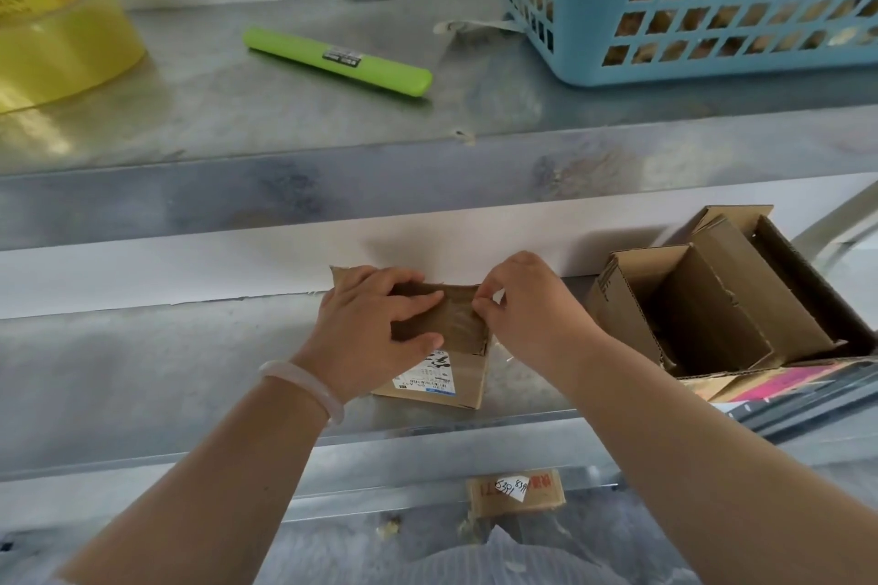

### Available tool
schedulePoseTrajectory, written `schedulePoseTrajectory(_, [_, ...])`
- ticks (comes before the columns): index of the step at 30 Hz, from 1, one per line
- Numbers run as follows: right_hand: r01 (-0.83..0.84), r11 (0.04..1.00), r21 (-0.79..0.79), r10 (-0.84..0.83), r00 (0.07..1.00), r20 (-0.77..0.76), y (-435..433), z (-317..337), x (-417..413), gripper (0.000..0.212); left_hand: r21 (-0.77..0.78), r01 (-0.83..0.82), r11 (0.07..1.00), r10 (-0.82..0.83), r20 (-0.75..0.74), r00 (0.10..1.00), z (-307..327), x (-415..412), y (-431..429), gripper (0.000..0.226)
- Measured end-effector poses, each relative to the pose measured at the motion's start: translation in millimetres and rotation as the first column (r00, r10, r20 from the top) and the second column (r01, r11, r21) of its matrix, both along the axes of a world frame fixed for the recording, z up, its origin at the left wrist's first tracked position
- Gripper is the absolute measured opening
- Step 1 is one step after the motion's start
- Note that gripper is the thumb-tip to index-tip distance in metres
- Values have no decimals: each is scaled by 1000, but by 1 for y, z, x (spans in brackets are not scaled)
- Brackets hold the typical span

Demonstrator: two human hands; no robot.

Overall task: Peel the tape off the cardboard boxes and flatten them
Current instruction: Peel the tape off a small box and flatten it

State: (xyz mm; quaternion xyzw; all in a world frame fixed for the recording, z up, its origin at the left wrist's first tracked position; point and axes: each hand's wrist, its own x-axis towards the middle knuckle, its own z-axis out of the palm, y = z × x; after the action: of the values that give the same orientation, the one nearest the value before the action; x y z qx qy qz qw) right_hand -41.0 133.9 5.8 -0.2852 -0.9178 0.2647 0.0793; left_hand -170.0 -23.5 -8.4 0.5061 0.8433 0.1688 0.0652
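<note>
We look into a stockroom or parcel-handling area. Galvanised metal shelves (332, 200) stand against a white wall. They carry a roll of yellow packing tape (62, 43), a green stick-shaped tool (337, 62), a blue plastic basket (665, 70) of packaged goods, opened cardboard boxes (727, 280) and a small box (468, 371) bearing a printed shipping label.

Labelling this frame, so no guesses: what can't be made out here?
Head view only.
1. tape on the box: its edge is hidden by the right hand pinching it.
2. label: print too small, partly under the left hand.
3. tape roll: cut off by the left edge.
4. basket contents: blurred behind the mesh.
</note>
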Motion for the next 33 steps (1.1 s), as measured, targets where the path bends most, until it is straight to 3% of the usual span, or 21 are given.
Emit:
schedulePoseTrajectory(6, [-64,996,-63,64,998,3,2,-6,-5,9,26,-79,997,80,-43,996,-3,5,4,69])
schedulePoseTrajectory(17, [-166,921,-353,80,966,-245,9,-16,10,25,-4,-58,998,57,-52,997,-2,2,3,74])
schedulePoseTrajectory(22, [-94,992,-88,64,954,-294,7,-12,10,3,-22,-42,999,41,-44,998,0,0,6,75])
schedulePoseTrajectory(28, [-142,973,182,200,915,-351,3,-11,9,16,-14,-37,999,36,-54,998,-1,-1,7,74])
schedulePoseTrajectory(33, [-164,968,188,188,975,-115,-4,0,1,27,4,-38,999,38,-41,998,-2,-2,8,71])
